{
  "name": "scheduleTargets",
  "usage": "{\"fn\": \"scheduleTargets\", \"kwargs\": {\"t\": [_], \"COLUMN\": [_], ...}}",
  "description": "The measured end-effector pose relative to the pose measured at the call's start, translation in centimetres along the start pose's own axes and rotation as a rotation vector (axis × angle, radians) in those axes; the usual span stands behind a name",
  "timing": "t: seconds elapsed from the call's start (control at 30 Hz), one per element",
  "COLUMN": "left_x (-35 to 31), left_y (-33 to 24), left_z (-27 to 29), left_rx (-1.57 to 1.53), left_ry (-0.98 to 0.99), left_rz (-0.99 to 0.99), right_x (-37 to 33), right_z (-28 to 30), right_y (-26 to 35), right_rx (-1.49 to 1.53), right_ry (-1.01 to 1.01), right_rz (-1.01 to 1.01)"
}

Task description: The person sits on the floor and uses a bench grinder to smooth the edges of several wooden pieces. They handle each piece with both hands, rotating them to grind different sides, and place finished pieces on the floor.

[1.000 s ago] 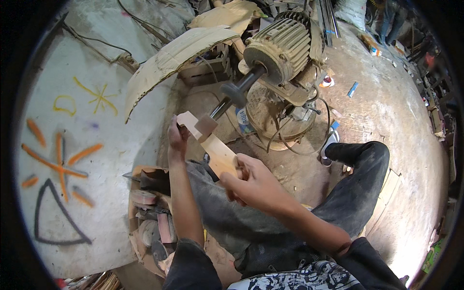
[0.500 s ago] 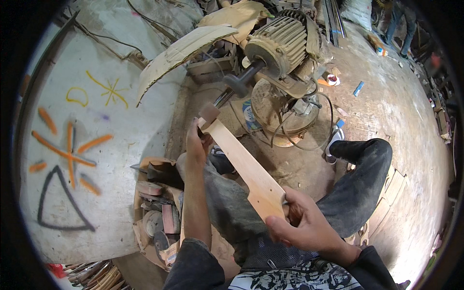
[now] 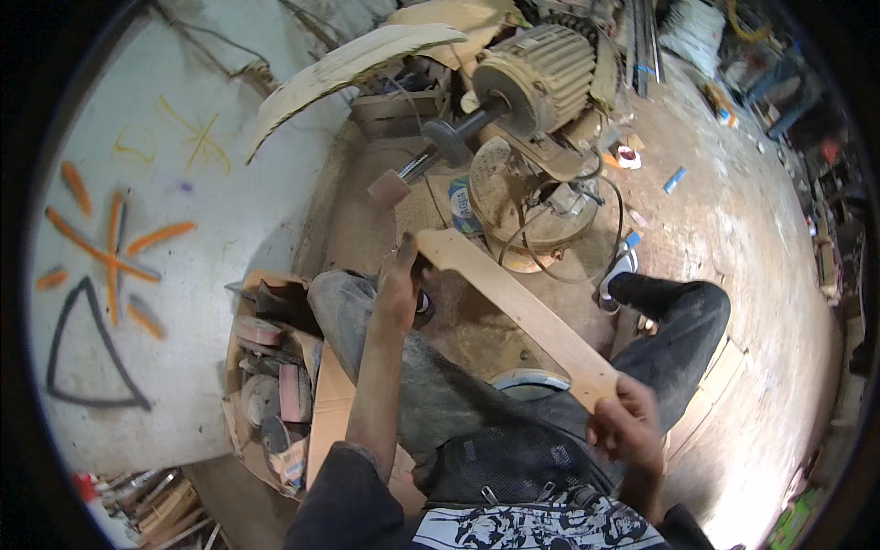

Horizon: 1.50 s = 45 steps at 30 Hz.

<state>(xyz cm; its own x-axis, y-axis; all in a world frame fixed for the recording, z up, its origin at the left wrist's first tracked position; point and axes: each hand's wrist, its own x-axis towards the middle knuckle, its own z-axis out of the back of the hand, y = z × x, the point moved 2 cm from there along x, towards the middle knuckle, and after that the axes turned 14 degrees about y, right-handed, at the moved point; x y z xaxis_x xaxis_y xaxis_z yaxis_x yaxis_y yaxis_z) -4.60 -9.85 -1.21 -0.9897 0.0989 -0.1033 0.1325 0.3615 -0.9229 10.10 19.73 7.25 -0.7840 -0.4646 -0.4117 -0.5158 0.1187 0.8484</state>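
Note:
Between my two hands stretches a long pale wooden piece (image 3: 527,316), flat, with shaped, wider ends. My left hand (image 3: 400,284) grips its far left end, fingers closed and partly hidden behind the wrist. At the near right end, my right hand (image 3: 628,423) is wrapped round the wood, slightly blurred. The piece slants above my lap, apart from the small brownish sanding drum (image 3: 390,189). That drum sits at the tip of a threaded shaft (image 3: 420,165), which extends from a dusty electric motor (image 3: 541,81). A grey disc (image 3: 446,143) is mounted along the same shaft.
A curved cardboard sheet (image 3: 353,66) arches left of the motor. Cables (image 3: 621,225) loop by its round base (image 3: 500,197). At my left, an open carton (image 3: 240,403) holds worn abrasive blocks and discs beside a white panel (image 3: 183,275) with painted marks.
The wooden piece has come away from the sanding drum, where its far end was, toward me and to the right. Both hands keep hold of it; my view has shifted slightly.

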Motion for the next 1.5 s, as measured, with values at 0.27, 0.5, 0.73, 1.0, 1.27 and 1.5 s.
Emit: {"fn": "scheduleTargets", "kwargs": {"t": [0.27, 0.5, 0.73, 1.0, 1.27, 1.5], "left_x": [1.8, 0.8, 1.7, 4.2, 7.8, 10.7], "left_y": [-0.9, -2.2, -2.5, -2.7, -2.5, -2.7], "left_z": [0.4, -0.9, 0.4, 4.7, 9.3, 11.3], "left_rx": [0.105, -0.029, -0.179, -0.256, -0.096, -0.063], "left_ry": [0.081, 0.034, 0.108, 0.306, 0.094, 0.087], "left_rz": [-0.066, -0.147, -0.193, -0.241, -0.128, -0.101], "right_x": [0.2, 0.1, 2.0, 4.9, 11.3, 16.6], "right_z": [-3.7, -4.6, -6.2, -7.9, -9.1, -9.3], "right_y": [2.8, 6.8, 8.3, 9.9, 10.6, 9.0], "right_rx": [0.195, 0.034, 0.071, 0.123, 0.052, -0.181], "right_ry": [-0.051, -0.137, -0.162, -0.006, 0.04, 0.091], "right_rz": [0.031, -0.026, 0.054, -0.064, -0.01, 0.198]}}
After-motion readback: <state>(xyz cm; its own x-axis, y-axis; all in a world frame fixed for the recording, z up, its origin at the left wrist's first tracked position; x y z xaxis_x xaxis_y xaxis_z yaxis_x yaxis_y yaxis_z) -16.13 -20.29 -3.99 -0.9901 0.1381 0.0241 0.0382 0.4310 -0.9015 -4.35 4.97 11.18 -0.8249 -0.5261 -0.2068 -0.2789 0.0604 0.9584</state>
